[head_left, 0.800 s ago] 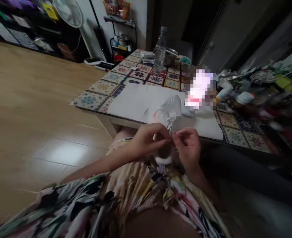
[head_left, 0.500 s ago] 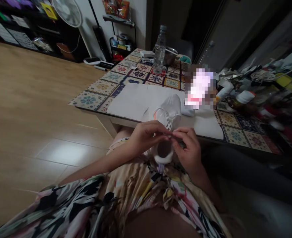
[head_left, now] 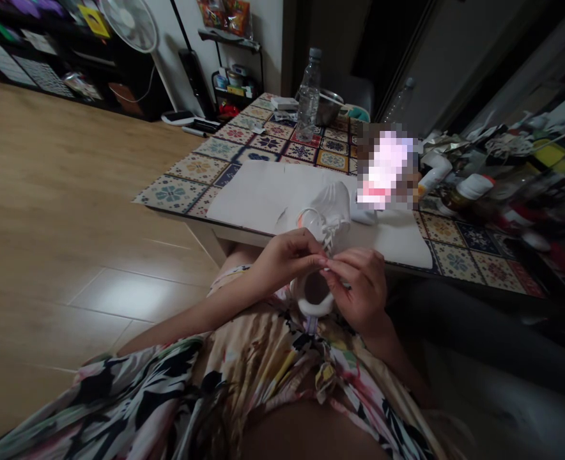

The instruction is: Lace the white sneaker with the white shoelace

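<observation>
A white sneaker (head_left: 328,207) leans from my lap up to the table edge, toe on the table, its dark heel opening facing me. My left hand (head_left: 285,259) and my right hand (head_left: 362,284) meet above the opening, fingertips pinched on the white laces (head_left: 329,237). The hands touch each other at the fingertips. The shoe's heel rests on my flowered dress. Parts of the laces are hidden by my fingers.
A low table with a patterned tile cover (head_left: 193,176) stands in front, with a white sheet (head_left: 263,191) under the shoe's toe. A water bottle (head_left: 309,96) stands farther back. Bottles and clutter (head_left: 493,179) crowd the right side. Wooden floor lies to the left, with a fan (head_left: 129,25) behind.
My two hands have drawn closer together and lifted slightly over the shoe opening, still pinching the laces. The shoe has stayed in place.
</observation>
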The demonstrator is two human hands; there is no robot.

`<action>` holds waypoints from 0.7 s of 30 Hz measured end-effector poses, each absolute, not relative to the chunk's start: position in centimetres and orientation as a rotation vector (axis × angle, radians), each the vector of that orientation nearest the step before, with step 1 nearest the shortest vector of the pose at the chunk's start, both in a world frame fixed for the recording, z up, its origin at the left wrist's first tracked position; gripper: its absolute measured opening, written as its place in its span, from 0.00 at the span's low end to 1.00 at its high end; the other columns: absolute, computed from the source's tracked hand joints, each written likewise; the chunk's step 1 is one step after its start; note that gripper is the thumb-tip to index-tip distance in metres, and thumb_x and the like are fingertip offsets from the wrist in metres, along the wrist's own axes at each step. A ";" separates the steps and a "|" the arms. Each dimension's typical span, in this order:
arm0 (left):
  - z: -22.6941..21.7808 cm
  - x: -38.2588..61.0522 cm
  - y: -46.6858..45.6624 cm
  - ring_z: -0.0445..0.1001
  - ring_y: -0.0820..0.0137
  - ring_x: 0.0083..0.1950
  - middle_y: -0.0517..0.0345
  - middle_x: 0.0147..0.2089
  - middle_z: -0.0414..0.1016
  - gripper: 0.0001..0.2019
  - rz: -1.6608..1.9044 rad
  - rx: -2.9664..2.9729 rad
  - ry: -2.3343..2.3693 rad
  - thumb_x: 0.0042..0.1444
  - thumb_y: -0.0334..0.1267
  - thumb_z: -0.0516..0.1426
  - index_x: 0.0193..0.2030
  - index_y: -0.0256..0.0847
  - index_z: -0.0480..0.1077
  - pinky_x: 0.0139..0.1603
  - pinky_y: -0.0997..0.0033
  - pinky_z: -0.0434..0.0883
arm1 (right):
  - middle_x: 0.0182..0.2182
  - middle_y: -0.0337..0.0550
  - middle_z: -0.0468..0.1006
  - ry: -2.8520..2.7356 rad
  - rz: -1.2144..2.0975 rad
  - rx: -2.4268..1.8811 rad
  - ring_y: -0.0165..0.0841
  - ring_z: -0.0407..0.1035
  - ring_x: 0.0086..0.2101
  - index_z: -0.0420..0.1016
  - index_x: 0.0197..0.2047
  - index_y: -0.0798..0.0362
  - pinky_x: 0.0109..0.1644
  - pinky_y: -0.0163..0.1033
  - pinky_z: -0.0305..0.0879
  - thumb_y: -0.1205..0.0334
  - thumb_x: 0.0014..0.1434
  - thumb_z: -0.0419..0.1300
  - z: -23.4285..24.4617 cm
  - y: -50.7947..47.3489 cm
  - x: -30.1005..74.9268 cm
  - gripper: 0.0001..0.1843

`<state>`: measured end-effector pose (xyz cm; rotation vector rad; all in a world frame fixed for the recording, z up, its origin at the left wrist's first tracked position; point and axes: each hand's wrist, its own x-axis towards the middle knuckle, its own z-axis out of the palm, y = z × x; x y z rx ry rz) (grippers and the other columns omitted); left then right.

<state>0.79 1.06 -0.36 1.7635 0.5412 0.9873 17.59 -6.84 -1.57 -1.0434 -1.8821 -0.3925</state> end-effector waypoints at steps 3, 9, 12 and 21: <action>-0.2 0.8 1.2 0.72 0.74 0.31 0.58 0.28 0.74 0.10 0.949 1.718 0.514 0.53 0.41 0.65 0.28 0.36 0.75 0.35 0.74 0.70 | 0.36 0.41 0.77 -1.872 -0.438 -1.037 0.36 0.71 0.40 0.71 0.44 0.47 0.49 0.46 0.64 0.69 0.63 0.61 -1.4 -6.9 17.7 0.09; -1.4 1.1 3.3 0.70 0.74 0.29 0.59 0.27 0.73 0.11 1.019 1.695 0.570 0.53 0.40 0.64 0.25 0.37 0.74 0.32 0.74 0.67 | 0.34 0.41 0.77 -1.993 -0.164 -1.040 0.38 0.67 0.42 0.73 0.35 0.48 0.50 0.47 0.59 0.58 0.67 0.57 -0.8 -7.4 18.8 0.08; -2.2 1.4 4.6 0.68 0.73 0.30 0.59 0.27 0.70 0.09 1.177 1.842 0.657 0.53 0.37 0.64 0.25 0.37 0.75 0.32 0.74 0.65 | 0.34 0.40 0.78 -2.137 -0.004 -1.010 0.38 0.66 0.41 0.74 0.34 0.48 0.50 0.47 0.56 0.56 0.68 0.57 -0.4 -7.6 19.4 0.11; -2.3 0.9 5.4 0.69 0.72 0.32 0.58 0.31 0.72 0.07 1.272 2.014 0.636 0.57 0.36 0.62 0.29 0.37 0.76 0.34 0.73 0.65 | 0.34 0.40 0.77 -2.155 0.140 -1.018 0.37 0.68 0.41 0.72 0.35 0.48 0.50 0.47 0.56 0.51 0.68 0.56 -0.6 -7.5 19.9 0.13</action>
